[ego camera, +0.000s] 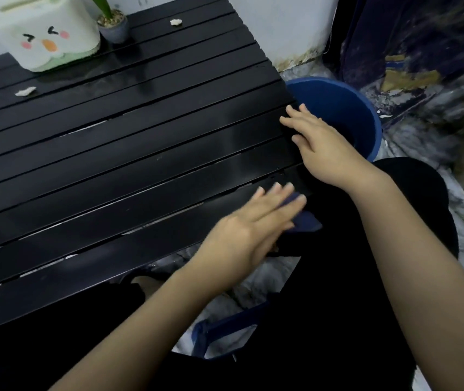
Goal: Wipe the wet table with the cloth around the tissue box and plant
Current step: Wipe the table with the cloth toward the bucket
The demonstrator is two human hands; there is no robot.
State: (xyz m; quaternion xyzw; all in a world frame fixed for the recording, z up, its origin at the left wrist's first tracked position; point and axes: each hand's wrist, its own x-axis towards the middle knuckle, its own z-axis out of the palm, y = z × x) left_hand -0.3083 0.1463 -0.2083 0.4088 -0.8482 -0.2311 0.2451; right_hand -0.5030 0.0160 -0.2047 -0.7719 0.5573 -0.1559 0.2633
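Observation:
A black slatted table (118, 153) fills the left and middle of the head view, with a wet sheen on its slats. At its far left corner stands a pale green tissue box (41, 32) with a cartoon face, and beside it a small potted plant (113, 24) in a grey pot. My left hand (253, 224) lies with straight fingers on a dark blue cloth (301, 218) at the table's near right corner. My right hand (318, 139) rests flat on the table's right edge, fingers straight, holding nothing.
A blue bucket (346, 108) stands on the floor just right of the table, behind my right hand. Two small white scraps lie on the table, one (24, 91) at the left and one (175, 22) at the far edge. A wall closes the back.

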